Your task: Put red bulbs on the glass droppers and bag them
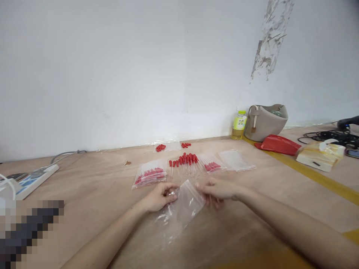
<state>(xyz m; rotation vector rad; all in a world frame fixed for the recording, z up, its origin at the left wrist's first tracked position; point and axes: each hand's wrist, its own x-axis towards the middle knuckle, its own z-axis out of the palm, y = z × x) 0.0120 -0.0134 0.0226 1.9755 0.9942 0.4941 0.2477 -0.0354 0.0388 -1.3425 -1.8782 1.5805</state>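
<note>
Head view: left hand [158, 198] holds bag [188, 203] near bagged red bulbs [153, 172].

left hand [161, 196]: bare | right hand [217, 189]: bare | forearms [119, 226]: slim, uncovered

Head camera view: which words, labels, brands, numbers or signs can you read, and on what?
"茉莉花茶", in two rows: label on the clear plastic bottle with a yellow-green cap; small, so read cautiously.
Finer print there: too small.
Flat dark-edged device at the right edge: any text too small.
Clear plastic zip bag: no readable text.
</note>
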